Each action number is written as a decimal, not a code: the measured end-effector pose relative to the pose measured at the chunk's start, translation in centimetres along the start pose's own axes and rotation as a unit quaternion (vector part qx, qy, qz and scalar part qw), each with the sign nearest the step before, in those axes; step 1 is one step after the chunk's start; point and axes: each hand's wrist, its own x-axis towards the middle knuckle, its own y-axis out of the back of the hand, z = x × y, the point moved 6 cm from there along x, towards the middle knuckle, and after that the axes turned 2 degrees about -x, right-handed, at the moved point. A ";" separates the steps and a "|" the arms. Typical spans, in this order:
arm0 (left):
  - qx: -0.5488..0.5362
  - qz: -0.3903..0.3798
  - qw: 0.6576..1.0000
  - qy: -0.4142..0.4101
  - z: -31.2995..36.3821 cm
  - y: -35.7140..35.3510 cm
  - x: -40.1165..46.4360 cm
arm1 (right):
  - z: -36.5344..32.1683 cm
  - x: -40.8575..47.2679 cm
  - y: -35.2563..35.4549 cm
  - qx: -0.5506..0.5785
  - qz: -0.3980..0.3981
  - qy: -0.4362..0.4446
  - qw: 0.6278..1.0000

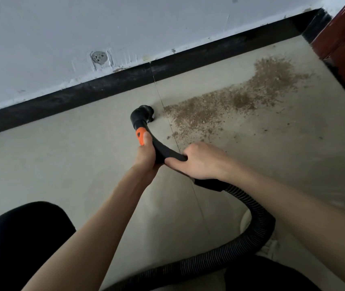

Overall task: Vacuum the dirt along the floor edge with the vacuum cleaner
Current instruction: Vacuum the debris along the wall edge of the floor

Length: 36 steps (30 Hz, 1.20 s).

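Two hands, left hand [146, 153] and right hand [201, 162], grip the vacuum handle [163, 149]. Slide the nozzle [143, 114] slowly right into the dirt [241, 97], mid-frame, staying flat.

We see a black nozzle [142, 114] with an orange collar [140, 137], and a black ribbed hose [257, 225]. Brown speckled dirt [241, 99] lies on the beige floor [73, 160]. The skirting [96, 89] is black, the wall [125, 24] pale bluish-white, the door frame [344, 34] reddish-brown.
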 end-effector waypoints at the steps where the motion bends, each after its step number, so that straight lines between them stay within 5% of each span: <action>1: 0.001 -0.008 1.000 -0.002 0.0 -0.2 -0.1 | 0.1 -0.2 0.1 0.007 0.002 -0.002 1.000; 36: 0.186 -0.158 0.970 -0.011 -1.4 -18.4 3.5 | 15.1 -3.6 3.9 0.141 0.118 -0.184 0.966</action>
